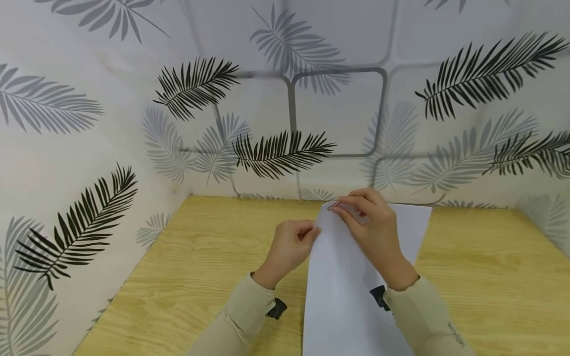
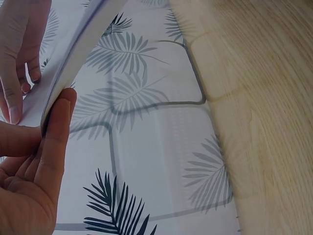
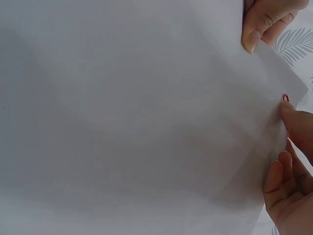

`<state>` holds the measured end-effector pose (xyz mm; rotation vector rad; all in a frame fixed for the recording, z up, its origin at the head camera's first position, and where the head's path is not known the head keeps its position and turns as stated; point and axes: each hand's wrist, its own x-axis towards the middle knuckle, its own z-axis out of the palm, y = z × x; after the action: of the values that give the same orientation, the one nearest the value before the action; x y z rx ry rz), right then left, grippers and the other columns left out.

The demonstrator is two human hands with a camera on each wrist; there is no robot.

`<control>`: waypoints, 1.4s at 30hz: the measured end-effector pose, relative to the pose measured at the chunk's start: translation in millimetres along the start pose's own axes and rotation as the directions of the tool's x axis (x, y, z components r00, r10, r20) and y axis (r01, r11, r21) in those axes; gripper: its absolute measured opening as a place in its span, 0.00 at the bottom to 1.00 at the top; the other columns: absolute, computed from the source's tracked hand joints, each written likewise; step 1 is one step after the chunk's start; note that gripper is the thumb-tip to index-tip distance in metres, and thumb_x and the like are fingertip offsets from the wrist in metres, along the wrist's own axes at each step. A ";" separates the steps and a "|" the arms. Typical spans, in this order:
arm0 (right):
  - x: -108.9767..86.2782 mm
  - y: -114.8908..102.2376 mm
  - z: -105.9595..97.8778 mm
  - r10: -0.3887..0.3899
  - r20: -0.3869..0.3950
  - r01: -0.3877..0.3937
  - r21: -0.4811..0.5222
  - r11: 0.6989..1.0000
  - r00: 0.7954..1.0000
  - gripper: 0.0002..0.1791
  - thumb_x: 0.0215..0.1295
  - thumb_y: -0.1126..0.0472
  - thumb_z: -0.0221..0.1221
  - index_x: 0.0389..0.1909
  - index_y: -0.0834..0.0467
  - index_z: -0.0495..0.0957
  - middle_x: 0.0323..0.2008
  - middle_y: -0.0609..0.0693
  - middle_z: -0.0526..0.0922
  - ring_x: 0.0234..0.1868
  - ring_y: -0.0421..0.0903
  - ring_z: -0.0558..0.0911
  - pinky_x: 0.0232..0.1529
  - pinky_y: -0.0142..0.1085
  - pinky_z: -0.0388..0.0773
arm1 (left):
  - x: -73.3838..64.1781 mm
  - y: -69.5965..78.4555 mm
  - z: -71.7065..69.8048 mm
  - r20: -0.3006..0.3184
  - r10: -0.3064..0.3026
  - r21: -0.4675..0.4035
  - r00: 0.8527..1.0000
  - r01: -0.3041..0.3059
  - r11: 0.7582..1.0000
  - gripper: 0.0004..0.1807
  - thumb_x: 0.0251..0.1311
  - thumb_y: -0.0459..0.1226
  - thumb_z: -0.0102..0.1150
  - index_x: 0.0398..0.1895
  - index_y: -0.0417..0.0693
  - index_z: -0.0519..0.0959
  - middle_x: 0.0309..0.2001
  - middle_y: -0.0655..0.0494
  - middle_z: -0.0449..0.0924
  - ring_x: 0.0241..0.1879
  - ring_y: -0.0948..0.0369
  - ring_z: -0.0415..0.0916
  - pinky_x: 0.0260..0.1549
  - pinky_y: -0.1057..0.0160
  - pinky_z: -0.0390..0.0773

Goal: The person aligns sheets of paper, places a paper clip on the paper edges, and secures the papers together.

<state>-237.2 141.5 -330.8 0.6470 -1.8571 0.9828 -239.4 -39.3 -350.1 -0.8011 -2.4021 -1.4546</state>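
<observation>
White paper point(image 1: 338, 291) lies over the table, its far left corner lifted. In the left wrist view the edge of the paper point(image 2: 73, 61) looks thick, but I cannot tell how many sheets there are. My left hand point(image 1: 288, 251) pinches the left edge between thumb and fingers, a little below that corner. At the corner itself, my right hand point(image 1: 375, 228) pinches a red paper clip point(image 1: 333, 205) against the paper. Only a small red loop of the clip point(image 3: 285, 98) shows past the thumb in the right wrist view; the fingers hide the rest.
Beneath the paper is a light wood-grain table point(image 1: 213, 247). A wall covering point(image 1: 338, 113) with black and grey leaf prints rises behind the table's far edge and along its left side. Both wrists carry small black devices below beige sleeves point(image 1: 418, 306).
</observation>
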 end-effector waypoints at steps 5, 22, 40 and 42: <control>-7.6 1.2 1.9 0.015 0.021 -0.014 -0.012 1.000 1.000 0.12 0.46 0.71 0.73 0.34 0.62 0.85 0.33 0.52 0.79 0.32 0.44 0.73 0.32 0.27 0.67 | -3.6 -4.2 3.9 0.009 0.007 0.019 1.000 -0.007 1.000 0.14 0.64 0.28 0.56 0.19 0.39 0.77 0.12 0.60 0.63 0.12 0.71 0.55 0.15 0.71 0.58; -10.5 5.4 2.9 0.032 -0.027 -0.031 0.054 0.998 0.999 0.14 0.43 0.75 0.72 0.34 0.63 0.86 0.31 0.53 0.79 0.32 0.44 0.73 0.30 0.27 0.67 | -0.9 -6.0 10.6 0.000 0.053 0.031 0.999 -0.053 0.998 0.17 0.63 0.26 0.57 0.14 0.40 0.72 0.11 0.63 0.59 0.11 0.72 0.52 0.14 0.72 0.55; 0.7 21.0 -41.5 0.043 -0.066 -0.058 -0.239 0.969 0.997 0.31 0.46 0.58 0.74 0.53 0.64 0.78 0.47 0.67 0.73 0.46 0.64 0.69 0.48 0.54 0.58 | 7.7 -9.4 -4.0 -0.038 -0.013 -0.057 0.999 0.011 0.998 0.11 0.63 0.28 0.57 0.22 0.37 0.79 0.16 0.56 0.71 0.17 0.68 0.62 0.19 0.71 0.65; 2.8 25.3 -56.7 0.172 -0.027 -0.173 -0.241 0.955 0.985 0.38 0.50 0.53 0.72 0.60 0.66 0.72 0.50 0.69 0.70 0.48 0.66 0.68 0.49 0.56 0.58 | 8.0 -8.3 -8.8 -0.064 -0.031 -0.070 0.998 0.026 0.997 0.06 0.63 0.28 0.58 0.30 0.36 0.83 0.21 0.52 0.78 0.19 0.67 0.67 0.22 0.70 0.69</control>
<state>-230.7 202.6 -322.2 0.3388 -2.0150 0.8462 -251.4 -47.3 -348.4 -0.7260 -2.3365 -1.5578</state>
